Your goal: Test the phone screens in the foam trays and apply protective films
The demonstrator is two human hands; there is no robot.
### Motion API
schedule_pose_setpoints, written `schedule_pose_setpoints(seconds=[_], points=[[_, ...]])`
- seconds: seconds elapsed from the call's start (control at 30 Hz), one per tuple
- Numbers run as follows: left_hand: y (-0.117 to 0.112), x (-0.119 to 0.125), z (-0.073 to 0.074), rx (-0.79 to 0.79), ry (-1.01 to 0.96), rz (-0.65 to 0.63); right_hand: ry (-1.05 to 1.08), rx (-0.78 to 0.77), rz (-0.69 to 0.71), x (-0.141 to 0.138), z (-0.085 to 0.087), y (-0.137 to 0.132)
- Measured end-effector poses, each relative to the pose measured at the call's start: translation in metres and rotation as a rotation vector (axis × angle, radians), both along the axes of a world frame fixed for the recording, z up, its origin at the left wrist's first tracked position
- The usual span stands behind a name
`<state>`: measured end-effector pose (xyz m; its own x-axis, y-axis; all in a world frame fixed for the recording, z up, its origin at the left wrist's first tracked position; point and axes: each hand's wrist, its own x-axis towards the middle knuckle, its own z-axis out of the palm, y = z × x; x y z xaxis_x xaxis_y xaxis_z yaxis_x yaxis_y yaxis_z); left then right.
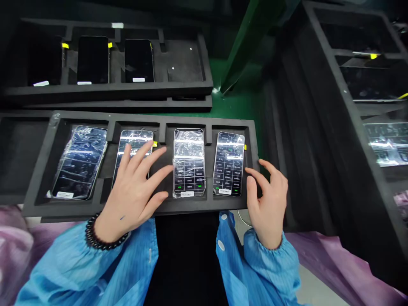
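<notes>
A black foam tray (178, 205) lies in front of me with several smartphones in its slots. My left hand (134, 187) has its fingers spread over the second smartphone (140, 137), covering much of its screen. At the tray's right end, my right hand (267, 195) is beside the rightmost smartphone (228, 163), its fingers parted and holding nothing. That phone shows a dark grid with green cells, like the film-covered smartphone (189, 163) between my hands. On the left lies another smartphone (81, 161) in wrinkled clear film, slightly tilted in its slot.
Behind, a second foam tray (143, 90) holds dark-screened phones with yellow tabs. On the right stands a tall pile of black foam trays (296, 127) with more phones in the top one. A green post (245, 42) rises at the back. Purple cloth shows on both sides.
</notes>
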<state>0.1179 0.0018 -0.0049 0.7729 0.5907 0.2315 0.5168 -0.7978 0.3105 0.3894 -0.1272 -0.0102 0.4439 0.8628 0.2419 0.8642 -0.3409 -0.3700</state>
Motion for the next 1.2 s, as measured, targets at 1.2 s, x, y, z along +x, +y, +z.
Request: schedule_pose_setpoints(seconds=[1.2], points=[[-0.003, 0.038, -0.001, -0.128, -0.152, 0.177, 0.007, 0.335, -0.005, 0.001, -0.025, 0.001]])
